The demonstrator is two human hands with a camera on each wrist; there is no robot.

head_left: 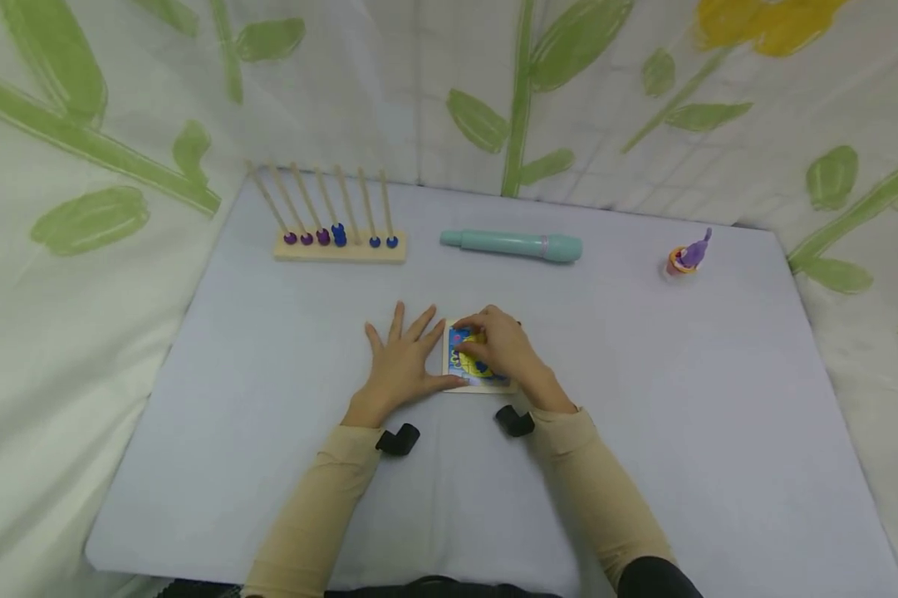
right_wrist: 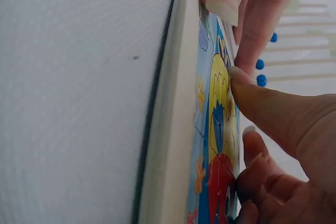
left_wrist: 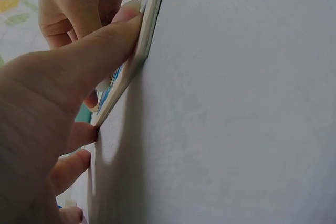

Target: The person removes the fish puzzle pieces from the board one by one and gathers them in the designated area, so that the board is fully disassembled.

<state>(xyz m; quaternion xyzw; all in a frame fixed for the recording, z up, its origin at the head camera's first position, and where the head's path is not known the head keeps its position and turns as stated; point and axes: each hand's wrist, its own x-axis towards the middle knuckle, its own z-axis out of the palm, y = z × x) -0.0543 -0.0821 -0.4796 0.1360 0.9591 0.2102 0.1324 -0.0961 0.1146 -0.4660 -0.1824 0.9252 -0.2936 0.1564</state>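
Note:
A small wooden puzzle board (head_left: 481, 385) with a bright blue, yellow and red picture lies on the table under both hands. My left hand (head_left: 405, 365) spreads its fingers along its left side, and the thumb (left_wrist: 113, 40) presses on the near edge. Over the picture, my right hand (head_left: 502, 342) bends its fingers down, thumb (right_wrist: 262, 98) touching the yellow picture part (right_wrist: 219, 82). The other fingertips rest at the picture's surface. I cannot tell whether the right fingers pinch a piece, as the hand covers much of the board's right side.
A wooden bead rack (head_left: 340, 252) with upright rods and purple and blue beads stands at the back left. Right of it lies a teal microphone-shaped toy (head_left: 510, 244). A small purple-topped toy in a cup (head_left: 686, 258) stands at the far right. A flower-painted curtain hangs behind the table.

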